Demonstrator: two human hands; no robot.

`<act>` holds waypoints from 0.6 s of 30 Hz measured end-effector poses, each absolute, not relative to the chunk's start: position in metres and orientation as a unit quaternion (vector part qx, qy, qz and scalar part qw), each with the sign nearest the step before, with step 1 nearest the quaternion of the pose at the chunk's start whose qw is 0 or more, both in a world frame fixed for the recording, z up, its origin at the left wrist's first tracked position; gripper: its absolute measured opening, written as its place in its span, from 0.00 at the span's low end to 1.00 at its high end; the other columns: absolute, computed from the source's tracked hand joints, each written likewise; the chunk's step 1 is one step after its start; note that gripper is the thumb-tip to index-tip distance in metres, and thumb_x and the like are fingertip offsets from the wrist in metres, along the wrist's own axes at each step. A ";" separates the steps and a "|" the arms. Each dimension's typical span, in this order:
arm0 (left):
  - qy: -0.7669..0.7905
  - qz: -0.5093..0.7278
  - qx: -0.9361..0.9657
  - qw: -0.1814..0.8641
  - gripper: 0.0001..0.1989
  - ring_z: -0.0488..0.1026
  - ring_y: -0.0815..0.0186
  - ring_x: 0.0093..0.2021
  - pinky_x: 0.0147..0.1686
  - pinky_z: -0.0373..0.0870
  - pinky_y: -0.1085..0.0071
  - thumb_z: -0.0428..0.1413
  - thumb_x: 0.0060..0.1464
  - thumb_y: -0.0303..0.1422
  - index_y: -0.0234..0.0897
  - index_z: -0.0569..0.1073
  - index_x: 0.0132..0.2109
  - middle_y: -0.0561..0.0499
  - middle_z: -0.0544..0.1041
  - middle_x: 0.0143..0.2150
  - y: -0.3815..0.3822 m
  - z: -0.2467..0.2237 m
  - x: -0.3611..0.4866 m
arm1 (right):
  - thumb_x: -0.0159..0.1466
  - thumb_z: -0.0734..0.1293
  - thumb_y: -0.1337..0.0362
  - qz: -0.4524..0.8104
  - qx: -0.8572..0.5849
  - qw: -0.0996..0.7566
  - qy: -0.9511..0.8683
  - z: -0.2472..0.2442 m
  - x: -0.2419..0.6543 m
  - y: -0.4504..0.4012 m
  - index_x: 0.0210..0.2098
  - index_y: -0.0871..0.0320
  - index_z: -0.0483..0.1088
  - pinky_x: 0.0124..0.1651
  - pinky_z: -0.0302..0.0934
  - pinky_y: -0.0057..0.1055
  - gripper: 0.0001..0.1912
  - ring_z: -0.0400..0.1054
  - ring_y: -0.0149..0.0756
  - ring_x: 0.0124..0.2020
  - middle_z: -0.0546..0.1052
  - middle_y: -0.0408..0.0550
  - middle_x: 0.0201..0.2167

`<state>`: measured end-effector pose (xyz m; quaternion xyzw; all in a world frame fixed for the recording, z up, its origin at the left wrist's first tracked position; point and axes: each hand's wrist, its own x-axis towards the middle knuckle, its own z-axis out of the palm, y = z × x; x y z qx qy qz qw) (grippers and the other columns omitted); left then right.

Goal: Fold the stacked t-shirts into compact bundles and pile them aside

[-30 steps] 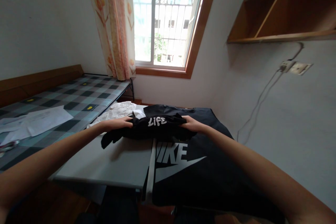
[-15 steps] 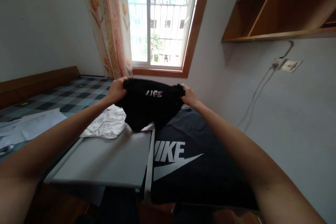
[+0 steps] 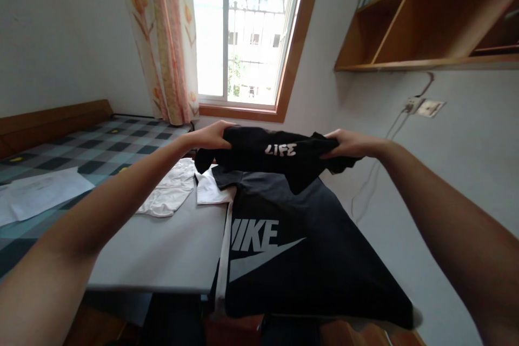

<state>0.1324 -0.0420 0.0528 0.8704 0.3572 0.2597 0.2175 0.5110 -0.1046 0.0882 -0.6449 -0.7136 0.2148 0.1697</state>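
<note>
A black garment with white "LIFE" lettering (image 3: 259,159) is stretched sideways in the air. My left hand (image 3: 214,135) grips its left part and my right hand (image 3: 348,143) its right part, fingers closed on the cloth. Beneath and nearer to me, a dark NIKE T-shirt (image 3: 316,248) lies spread over the table's right side. A white garment (image 3: 213,186) shows from under its left sleeve. Further left, a crumpled white cloth (image 3: 172,189) rests on the grey table (image 3: 162,248), partly hidden by my left forearm.
A bed with a checked cover (image 3: 133,138) and papers (image 3: 44,192) is at the left. Behind the table are a window (image 3: 247,38) and a curtain (image 3: 166,38). A wooden shelf (image 3: 405,65) and a socket with cables (image 3: 430,108) are on the right wall.
Both hands and the black garment have moved to the right. The garment is now wider and flatter, and more of the dark T-shirt and the white garment under it shows.
</note>
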 end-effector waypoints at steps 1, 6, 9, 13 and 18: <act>0.342 0.234 0.873 0.258 0.25 0.74 0.58 0.43 0.44 0.71 0.65 0.60 0.40 0.28 0.31 0.75 0.50 0.50 0.79 0.40 -0.049 0.051 0.132 | 0.47 0.77 0.65 0.252 -0.646 0.176 -0.698 0.090 0.518 -0.114 0.31 0.60 0.75 0.29 0.68 0.31 0.12 0.73 0.37 0.28 0.77 0.46 0.24; 0.309 0.255 0.847 0.348 0.31 0.74 0.55 0.47 0.47 0.72 0.63 0.63 0.44 0.34 0.33 0.71 0.57 0.48 0.80 0.41 -0.078 0.061 0.128 | 0.51 0.75 0.66 0.286 -0.658 0.227 -0.658 0.111 0.548 -0.139 0.37 0.60 0.76 0.31 0.68 0.30 0.14 0.72 0.32 0.28 0.78 0.49 0.29; 0.274 0.232 0.850 0.385 0.35 0.74 0.54 0.49 0.49 0.71 0.62 0.66 0.42 0.36 0.34 0.70 0.59 0.47 0.80 0.44 -0.073 0.050 0.134 | 0.47 0.76 0.65 0.318 -0.644 0.196 -0.667 0.102 0.558 -0.133 0.38 0.58 0.77 0.34 0.69 0.31 0.17 0.74 0.37 0.32 0.79 0.50 0.33; 0.261 0.149 0.868 0.396 0.36 0.72 0.54 0.52 0.51 0.69 0.64 0.66 0.42 0.40 0.36 0.69 0.58 0.46 0.76 0.52 -0.047 -0.020 0.155 | 0.46 0.77 0.60 0.380 -0.595 0.100 -0.701 0.037 0.567 -0.111 0.39 0.58 0.76 0.39 0.69 0.31 0.20 0.74 0.42 0.38 0.79 0.53 0.40; 0.422 0.061 0.857 0.289 0.30 0.71 0.53 0.52 0.52 0.66 0.64 0.64 0.42 0.40 0.32 0.70 0.52 0.42 0.74 0.53 -0.023 -0.137 0.174 | 0.43 0.76 0.57 0.242 -0.687 0.011 -0.685 -0.072 0.574 -0.079 0.31 0.60 0.75 0.37 0.67 0.32 0.18 0.73 0.44 0.36 0.79 0.53 0.33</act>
